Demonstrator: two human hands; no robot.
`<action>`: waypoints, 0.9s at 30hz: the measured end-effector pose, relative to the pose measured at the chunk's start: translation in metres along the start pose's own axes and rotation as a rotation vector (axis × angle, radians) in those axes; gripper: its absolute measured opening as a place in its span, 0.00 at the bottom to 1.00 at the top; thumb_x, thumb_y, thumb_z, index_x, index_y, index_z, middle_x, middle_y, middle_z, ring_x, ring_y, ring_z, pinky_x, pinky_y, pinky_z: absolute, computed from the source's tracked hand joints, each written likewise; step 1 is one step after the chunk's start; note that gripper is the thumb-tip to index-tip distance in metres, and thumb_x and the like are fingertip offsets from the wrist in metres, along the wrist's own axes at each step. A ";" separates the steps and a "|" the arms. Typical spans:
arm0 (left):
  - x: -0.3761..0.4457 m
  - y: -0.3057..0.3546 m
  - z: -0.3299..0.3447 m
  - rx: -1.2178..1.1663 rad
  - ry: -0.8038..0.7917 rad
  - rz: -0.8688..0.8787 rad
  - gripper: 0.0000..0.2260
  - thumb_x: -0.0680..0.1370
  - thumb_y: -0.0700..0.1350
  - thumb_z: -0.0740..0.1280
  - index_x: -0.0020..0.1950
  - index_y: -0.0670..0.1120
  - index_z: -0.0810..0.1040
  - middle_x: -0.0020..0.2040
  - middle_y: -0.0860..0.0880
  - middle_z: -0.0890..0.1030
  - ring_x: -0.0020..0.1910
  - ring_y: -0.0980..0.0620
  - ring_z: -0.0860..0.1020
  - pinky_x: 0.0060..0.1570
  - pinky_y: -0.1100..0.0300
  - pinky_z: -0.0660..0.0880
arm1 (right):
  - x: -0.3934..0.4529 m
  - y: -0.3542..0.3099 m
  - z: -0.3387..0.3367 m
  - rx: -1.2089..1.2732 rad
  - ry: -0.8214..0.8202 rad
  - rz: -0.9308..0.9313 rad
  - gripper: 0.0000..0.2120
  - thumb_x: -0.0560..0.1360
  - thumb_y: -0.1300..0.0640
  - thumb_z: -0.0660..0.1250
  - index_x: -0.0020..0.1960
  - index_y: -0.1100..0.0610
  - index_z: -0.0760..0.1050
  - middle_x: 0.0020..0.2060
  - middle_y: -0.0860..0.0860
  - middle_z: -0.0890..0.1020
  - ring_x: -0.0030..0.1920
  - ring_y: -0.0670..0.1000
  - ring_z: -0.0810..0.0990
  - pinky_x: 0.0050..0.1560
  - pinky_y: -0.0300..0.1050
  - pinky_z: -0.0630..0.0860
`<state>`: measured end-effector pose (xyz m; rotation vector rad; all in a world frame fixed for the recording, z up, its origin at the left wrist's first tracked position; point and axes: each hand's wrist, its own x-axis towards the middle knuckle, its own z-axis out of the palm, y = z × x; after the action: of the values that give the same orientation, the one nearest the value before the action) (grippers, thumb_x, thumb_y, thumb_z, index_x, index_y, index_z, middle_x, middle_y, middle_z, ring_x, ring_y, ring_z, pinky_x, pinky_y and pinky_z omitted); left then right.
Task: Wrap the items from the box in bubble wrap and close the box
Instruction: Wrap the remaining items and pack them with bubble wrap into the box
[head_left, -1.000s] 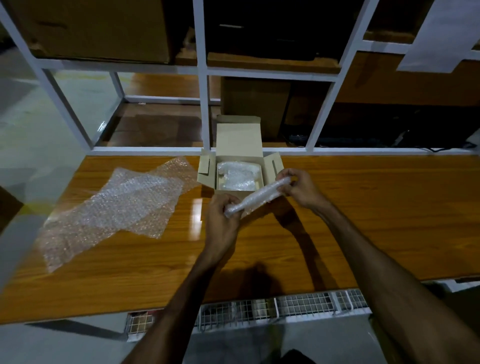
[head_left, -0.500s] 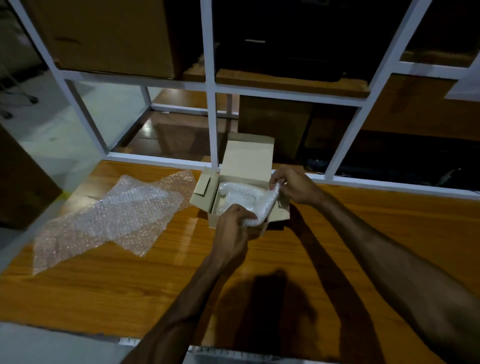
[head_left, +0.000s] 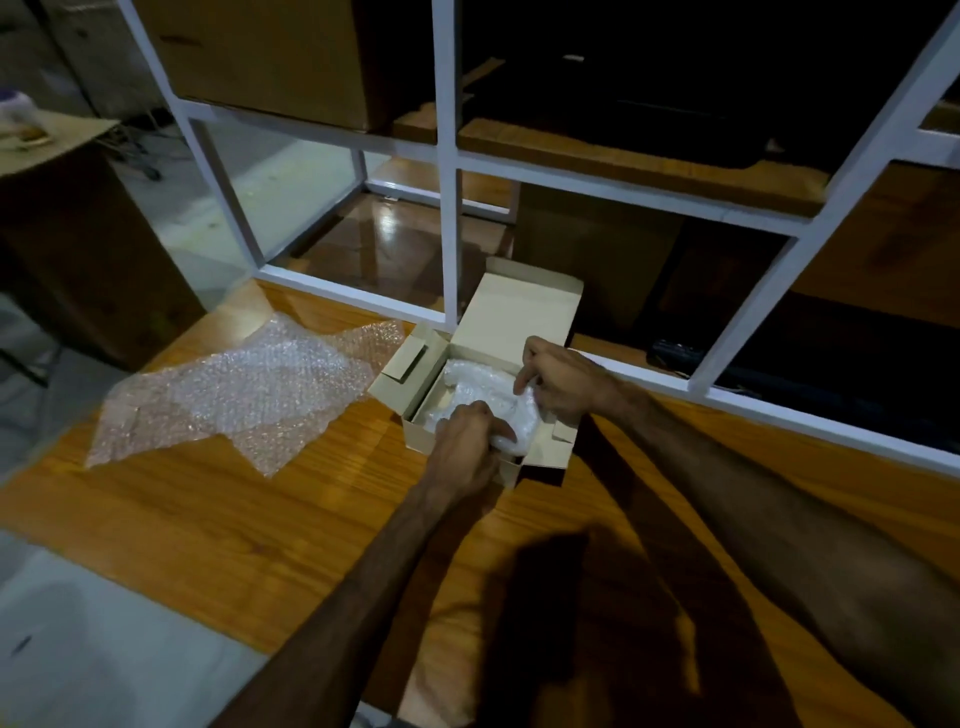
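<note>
A small cardboard box (head_left: 524, 306) stands open on the wooden table, its lid tilted up at the back and side flaps spread. A bubble-wrapped roll (head_left: 519, 423) lies inside the box along its right side. My left hand (head_left: 465, 447) grips the near end of the roll at the box's front wall. The far end is pinched by my right hand (head_left: 561, 382) over the right side of the box. Another wrapped bundle (head_left: 467, 379) sits in the box's left part.
A loose sheet of bubble wrap (head_left: 244, 389) lies flat on the table (head_left: 234, 519) left of the box. A white metal shelf frame (head_left: 447, 156) rises directly behind the box, with large cartons on its shelves. The table's near edge runs along the lower left.
Both hands carried the wrapped roll from above the table in front of the box forward and down into the box. The camera moved closer and tilted.
</note>
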<state>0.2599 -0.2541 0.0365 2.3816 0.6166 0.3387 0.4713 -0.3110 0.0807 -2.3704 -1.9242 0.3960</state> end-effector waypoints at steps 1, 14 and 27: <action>0.000 0.001 -0.002 0.050 -0.013 -0.014 0.15 0.72 0.40 0.66 0.54 0.45 0.88 0.52 0.42 0.82 0.54 0.40 0.79 0.54 0.42 0.78 | 0.002 0.001 0.000 0.013 -0.036 0.001 0.19 0.70 0.65 0.74 0.58 0.50 0.85 0.50 0.46 0.70 0.48 0.50 0.75 0.42 0.49 0.76; 0.002 0.004 -0.016 0.273 -0.271 -0.042 0.15 0.84 0.51 0.59 0.38 0.51 0.74 0.50 0.46 0.72 0.55 0.47 0.69 0.64 0.41 0.64 | 0.012 0.022 -0.009 0.229 -0.274 -0.008 0.19 0.68 0.45 0.75 0.55 0.52 0.88 0.36 0.32 0.83 0.46 0.40 0.82 0.51 0.41 0.79; 0.035 0.000 -0.010 0.346 -0.068 -0.172 0.17 0.71 0.62 0.78 0.50 0.52 0.84 0.47 0.51 0.86 0.48 0.50 0.83 0.58 0.51 0.78 | 0.029 0.003 0.001 -0.211 -0.177 0.073 0.12 0.69 0.39 0.74 0.40 0.47 0.86 0.34 0.41 0.85 0.43 0.45 0.83 0.37 0.44 0.69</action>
<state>0.2863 -0.2314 0.0469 2.6283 0.9022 0.0791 0.4797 -0.2835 0.0747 -2.6260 -2.0509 0.4423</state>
